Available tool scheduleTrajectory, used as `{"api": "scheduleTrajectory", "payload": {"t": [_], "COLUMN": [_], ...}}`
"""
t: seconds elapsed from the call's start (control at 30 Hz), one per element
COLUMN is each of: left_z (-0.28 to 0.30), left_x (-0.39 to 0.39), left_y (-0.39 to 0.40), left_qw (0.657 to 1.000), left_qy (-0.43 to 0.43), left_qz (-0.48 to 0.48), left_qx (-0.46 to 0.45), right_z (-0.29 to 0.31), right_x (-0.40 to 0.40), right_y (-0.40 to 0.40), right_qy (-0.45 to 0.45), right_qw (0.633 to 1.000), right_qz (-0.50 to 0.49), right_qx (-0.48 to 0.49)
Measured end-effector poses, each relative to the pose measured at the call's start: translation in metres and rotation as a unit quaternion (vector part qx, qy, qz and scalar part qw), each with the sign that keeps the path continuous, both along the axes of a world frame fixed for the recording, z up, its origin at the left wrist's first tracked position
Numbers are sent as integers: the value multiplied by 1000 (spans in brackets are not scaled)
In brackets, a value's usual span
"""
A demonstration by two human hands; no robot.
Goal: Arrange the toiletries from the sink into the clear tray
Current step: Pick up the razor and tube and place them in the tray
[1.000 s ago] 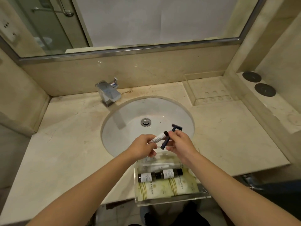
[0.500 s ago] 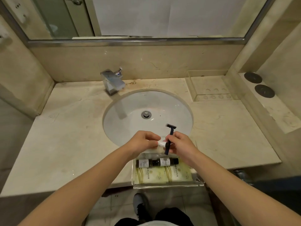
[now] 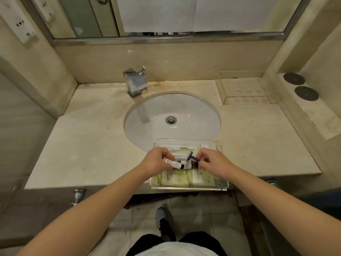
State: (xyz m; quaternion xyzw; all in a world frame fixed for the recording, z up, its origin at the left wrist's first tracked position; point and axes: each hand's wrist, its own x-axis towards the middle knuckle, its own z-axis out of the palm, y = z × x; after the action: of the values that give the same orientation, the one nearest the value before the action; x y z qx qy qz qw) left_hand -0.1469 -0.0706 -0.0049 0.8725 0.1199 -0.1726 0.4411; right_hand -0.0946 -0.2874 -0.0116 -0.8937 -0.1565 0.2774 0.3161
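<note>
A clear tray (image 3: 190, 187) sits at the counter's front edge, partly over the sink (image 3: 172, 119). Pale green sachets (image 3: 184, 179) lie in its near part, white packets (image 3: 177, 147) at its far side, and a small dark bottle (image 3: 193, 165) in the middle. My left hand (image 3: 156, 160) grips a small white tube with a black cap (image 3: 174, 164), low over the tray. My right hand (image 3: 212, 162) pinches a dark blue razor (image 3: 192, 157) by its handle, head pointing left, just above the bottle.
A chrome tap (image 3: 135, 82) stands behind the sink basin, whose drain (image 3: 171, 120) is bare. A second clear tray (image 3: 243, 91) sits at the back right of the marble counter. Two dark round discs (image 3: 299, 86) lie on the right ledge.
Both hands have dropped from above the sink rim down into the tray. The razor has tilted from upright to nearly flat, and the tube now lies low over the bottles.
</note>
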Motion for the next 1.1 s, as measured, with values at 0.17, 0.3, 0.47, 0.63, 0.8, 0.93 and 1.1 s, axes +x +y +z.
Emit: {"api": "scheduleTrajectory", "payload": {"t": [0.17,0.3,0.47,0.63,0.8,0.93,1.1], "left_z": [-7,-15,-23,-26,-29,-28,-26], "left_x": [-15,-23,-26,-27,-26,-24,-23], "left_y": [-6,-10,-10,-10,-9,-6,-4], "left_qw": [997,990,976,943,925,920,911], "left_qy": [-14,-26,-41,-92,-129,-135,-124], "left_qz": [-46,-88,-134,-203,-229,-248,-284], "left_qx": [65,107,164,248,274,272,272], "right_z": [-4,-6,-7,-17,-26,-30,-36], "right_x": [-8,-11,-16,-20,-20,-21,-21], "right_y": [-14,-19,-19,-13,-9,-2,2], "right_qy": [-70,-107,-150,-175,-181,-188,-195], "right_qw": [996,987,969,963,964,958,953], "right_qz": [43,98,169,177,168,184,199], "right_qx": [-39,-75,-100,-102,-103,-111,-122]}}
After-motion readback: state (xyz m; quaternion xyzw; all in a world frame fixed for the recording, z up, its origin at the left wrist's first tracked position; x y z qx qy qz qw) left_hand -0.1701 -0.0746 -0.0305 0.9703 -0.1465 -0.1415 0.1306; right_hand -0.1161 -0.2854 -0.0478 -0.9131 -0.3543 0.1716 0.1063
